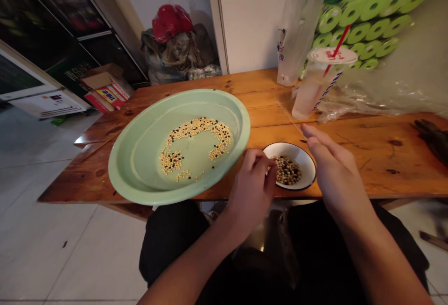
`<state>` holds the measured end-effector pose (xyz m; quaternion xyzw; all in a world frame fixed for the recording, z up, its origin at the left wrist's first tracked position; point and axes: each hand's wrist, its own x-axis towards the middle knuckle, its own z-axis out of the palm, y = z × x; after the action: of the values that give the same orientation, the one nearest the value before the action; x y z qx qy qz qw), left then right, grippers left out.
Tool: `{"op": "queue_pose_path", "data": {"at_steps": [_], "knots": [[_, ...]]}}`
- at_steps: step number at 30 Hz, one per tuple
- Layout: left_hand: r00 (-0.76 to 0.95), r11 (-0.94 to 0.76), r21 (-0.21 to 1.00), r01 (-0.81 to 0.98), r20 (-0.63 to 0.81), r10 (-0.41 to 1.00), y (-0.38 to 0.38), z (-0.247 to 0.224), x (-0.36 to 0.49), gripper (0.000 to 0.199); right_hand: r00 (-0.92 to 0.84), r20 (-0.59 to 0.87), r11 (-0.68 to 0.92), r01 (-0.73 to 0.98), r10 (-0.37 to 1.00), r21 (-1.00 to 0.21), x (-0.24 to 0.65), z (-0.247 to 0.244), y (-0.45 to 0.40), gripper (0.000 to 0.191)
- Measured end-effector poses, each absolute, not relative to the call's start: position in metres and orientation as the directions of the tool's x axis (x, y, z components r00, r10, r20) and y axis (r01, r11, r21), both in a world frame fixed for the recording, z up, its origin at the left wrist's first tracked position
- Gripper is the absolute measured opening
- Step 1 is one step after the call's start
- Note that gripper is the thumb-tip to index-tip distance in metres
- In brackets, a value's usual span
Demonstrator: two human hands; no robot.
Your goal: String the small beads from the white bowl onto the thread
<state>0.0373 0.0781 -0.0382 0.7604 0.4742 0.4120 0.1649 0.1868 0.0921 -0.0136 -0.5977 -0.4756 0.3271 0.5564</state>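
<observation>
A small white bowl (308, 167) with a dark rim stands near the front edge of the wooden table, holding a heap of mixed pale and dark beans (289, 170). My left hand (254, 181) is at the bowl's left rim, its fingers curled together over the beans; what is between the fingertips is hidden. Beside the right rim, my right hand (332, 169) has its fingers stretched out and holds nothing. To the left sits a wide green basin (140, 174), tilted in view, with yellowish and black beans (199, 127) spread in a broken ring on its bottom.
Behind the bowl stands a lidded plastic cup (310, 88) with a red straw. Green-wrapped rolls (371, 29) in clear plastic fill the back right. A dark object (432, 137) lies at the right edge. Past the table are a cardboard box (110, 88) and stacked bags (175, 53).
</observation>
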Motion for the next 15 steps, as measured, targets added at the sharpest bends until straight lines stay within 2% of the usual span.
{"op": "queue_pose_path", "data": {"at_steps": [6, 15], "knots": [[0.320, -0.471, 0.580, 0.664, 0.349, 0.881, 0.080, -0.037, 0.029, 0.015, 0.164, 0.306, 0.182, 0.517, 0.938, -0.836, 0.185, -0.027, 0.094, 0.040], [0.505, -0.564, 0.435, 0.702, 0.255, 0.825, 0.078, -0.033, 0.021, 0.021, 0.087, 0.353, 0.229, 0.614, 0.932, -0.756, 0.189, -0.035, 0.094, 0.041]]}}
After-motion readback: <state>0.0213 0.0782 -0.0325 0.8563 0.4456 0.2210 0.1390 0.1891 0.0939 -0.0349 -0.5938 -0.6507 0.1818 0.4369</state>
